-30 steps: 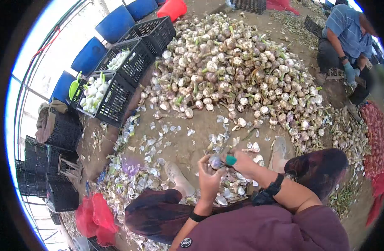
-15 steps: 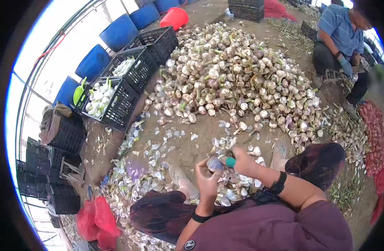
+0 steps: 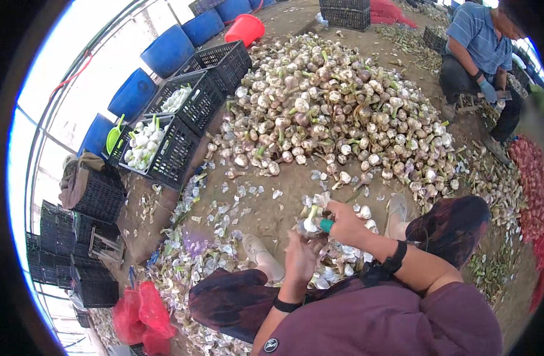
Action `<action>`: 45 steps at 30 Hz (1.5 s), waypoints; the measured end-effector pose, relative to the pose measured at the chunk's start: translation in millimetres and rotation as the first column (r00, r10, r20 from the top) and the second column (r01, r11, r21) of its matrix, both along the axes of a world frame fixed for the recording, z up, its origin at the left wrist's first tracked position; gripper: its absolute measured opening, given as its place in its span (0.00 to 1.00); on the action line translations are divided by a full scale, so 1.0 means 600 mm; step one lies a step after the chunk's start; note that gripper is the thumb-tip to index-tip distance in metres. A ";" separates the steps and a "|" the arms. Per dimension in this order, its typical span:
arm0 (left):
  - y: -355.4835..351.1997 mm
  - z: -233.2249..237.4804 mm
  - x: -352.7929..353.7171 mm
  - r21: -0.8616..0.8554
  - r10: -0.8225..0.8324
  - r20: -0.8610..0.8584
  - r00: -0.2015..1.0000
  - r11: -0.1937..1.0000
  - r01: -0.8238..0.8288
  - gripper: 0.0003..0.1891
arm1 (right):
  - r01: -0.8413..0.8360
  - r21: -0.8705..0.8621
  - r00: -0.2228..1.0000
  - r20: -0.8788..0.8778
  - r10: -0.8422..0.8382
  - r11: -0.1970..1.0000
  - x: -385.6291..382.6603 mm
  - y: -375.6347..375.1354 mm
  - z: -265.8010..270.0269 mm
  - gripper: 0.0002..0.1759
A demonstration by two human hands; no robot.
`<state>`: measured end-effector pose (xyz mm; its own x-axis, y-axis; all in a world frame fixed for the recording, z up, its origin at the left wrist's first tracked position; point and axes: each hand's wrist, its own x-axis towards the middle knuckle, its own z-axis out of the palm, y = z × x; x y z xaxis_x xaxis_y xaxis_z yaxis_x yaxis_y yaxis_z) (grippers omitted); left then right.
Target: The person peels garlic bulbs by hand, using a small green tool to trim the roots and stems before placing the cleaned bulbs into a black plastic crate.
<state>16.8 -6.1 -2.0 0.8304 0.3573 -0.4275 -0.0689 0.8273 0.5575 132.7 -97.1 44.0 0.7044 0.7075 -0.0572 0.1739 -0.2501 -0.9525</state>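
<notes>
A garlic bulb (image 3: pixel 311 223), white and partly bare of skin with its pale stem pointing up, is between my hands above the floor. My left hand (image 3: pixel 300 256) holds it from below, its fingers curled and slightly blurred. From the right, my right hand (image 3: pixel 346 226) grips the bulb's side and stem, fingers bent. A green cover or handle (image 3: pixel 326 225) shows at the right fingers; which of these it is I cannot tell. Several whitish bulbs (image 3: pixel 364 212) lie on the ground just beyond my right hand. Loose garlic skins (image 3: pixel 328 274) are scattered beneath both hands.
A large heap of unpeeled garlic (image 3: pixel 319 107) rises in front. Black crates (image 3: pixel 176 155) with white bulbs stand at left, near blue barrels (image 3: pixel 132 92) and a red bucket (image 3: pixel 246 29). Red mesh bags (image 3: pixel 142 314) lie lower left. Another person (image 3: pixel 476 53) sits at upper right.
The bulb, purplish and skinned before, now shows white with its stem upright. My left hand has dropped slightly and turned; my right hand has moved in over the bulb.
</notes>
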 end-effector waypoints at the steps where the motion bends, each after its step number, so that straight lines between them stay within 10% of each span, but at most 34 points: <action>1: -0.006 -0.016 0.000 0.163 0.070 -0.052 0.996 0.985 -0.061 0.19 | -0.013 0.051 1.000 0.029 0.012 0.999 -0.003 0.000 -0.003 0.11; 9: 0.014 -0.021 -0.018 -0.076 -0.027 0.123 0.992 0.996 0.037 0.23 | -0.058 0.358 0.882 -0.418 0.216 0.932 0.021 -0.005 -0.052 0.10; 12: 0.016 -0.001 -0.023 -0.126 -0.081 0.228 0.970 0.986 0.112 0.26 | 0.319 0.280 0.666 -0.746 -0.003 0.905 0.039 -0.006 -0.048 0.09; 13: 0.015 0.009 -0.024 -0.134 -0.090 0.265 0.960 0.983 0.129 0.27 | 0.319 0.420 0.615 -0.774 0.151 0.850 0.071 -0.014 -0.096 0.10; 16: 0.012 0.020 -0.028 -0.137 -0.063 0.289 0.955 0.985 0.107 0.27 | 0.382 0.166 0.859 -0.426 -0.283 0.909 0.096 -0.016 -0.092 0.09; 17: 0.012 0.020 -0.031 -0.156 -0.033 0.247 0.969 0.985 0.073 0.28 | 0.209 -0.270 0.977 0.018 -0.212 0.940 0.083 -0.024 -0.041 0.18; 20: 0.021 0.000 -0.029 -0.172 0.045 0.154 0.987 0.985 -0.018 0.21 | -0.314 -0.155 0.891 0.293 0.347 0.937 0.032 -0.028 -0.056 0.27; 24: 0.023 -0.007 -0.021 -0.085 0.090 0.130 0.987 0.993 -0.079 0.15 | -0.218 0.030 0.918 0.344 0.194 0.976 0.019 -0.011 -0.003 0.20; 29: 0.018 -0.019 -0.021 0.022 0.125 0.048 0.991 0.992 -0.126 0.16 | -0.237 0.022 0.616 0.777 0.133 0.971 -0.006 0.005 -0.004 0.09; 35: 0.015 -0.015 -0.026 -0.030 0.207 0.048 0.977 0.978 -0.206 0.13 | -0.286 -0.048 0.441 0.880 0.176 0.957 -0.010 0.005 -0.010 0.08; 45: 0.025 0.004 -0.032 -0.008 0.026 -0.015 1.000 1.000 -0.026 0.14 | -0.238 -0.074 0.510 0.839 0.189 0.968 0.007 0.001 -0.014 0.12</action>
